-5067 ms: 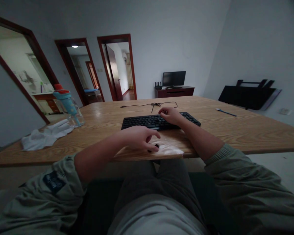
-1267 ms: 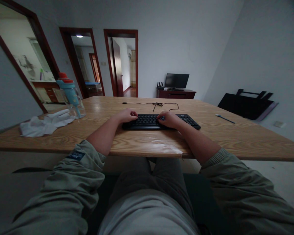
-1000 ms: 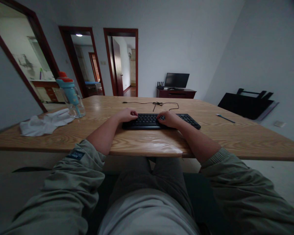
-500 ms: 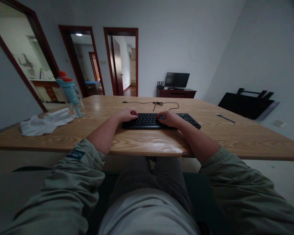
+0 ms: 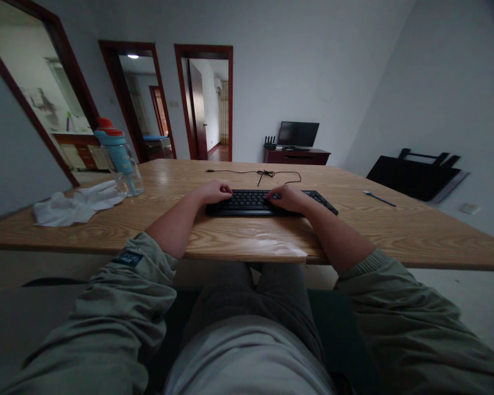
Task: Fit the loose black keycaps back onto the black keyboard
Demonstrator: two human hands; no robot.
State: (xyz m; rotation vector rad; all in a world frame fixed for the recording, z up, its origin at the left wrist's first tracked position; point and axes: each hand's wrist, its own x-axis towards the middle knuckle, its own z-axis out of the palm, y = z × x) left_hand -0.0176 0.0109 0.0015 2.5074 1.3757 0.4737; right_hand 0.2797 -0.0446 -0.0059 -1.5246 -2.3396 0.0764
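A black keyboard (image 5: 249, 204) lies flat on the wooden table in front of me. At its left end is my left hand (image 5: 214, 192), its fingers curled over the far corner and the thumb towards the keys. My right hand (image 5: 287, 197) rests over the right-middle part of the keys, fingers bent and drawn together, thumb low on the keys. Anything small between those fingers is hidden. Behind the keyboard, its black cable (image 5: 267, 173) lies partly bundled on the table.
On the left stand a clear bottle with a blue and red lid (image 5: 121, 159) and a crumpled white cloth (image 5: 76, 203). A blue brush (image 5: 379, 198) lies to the right. The table's front edge (image 5: 247, 258) runs close to my lap. A monitor (image 5: 298, 134) stands by the far wall.
My right hand has shifted very slightly to the right over the keys. The left hand and the keyboard stay in place.
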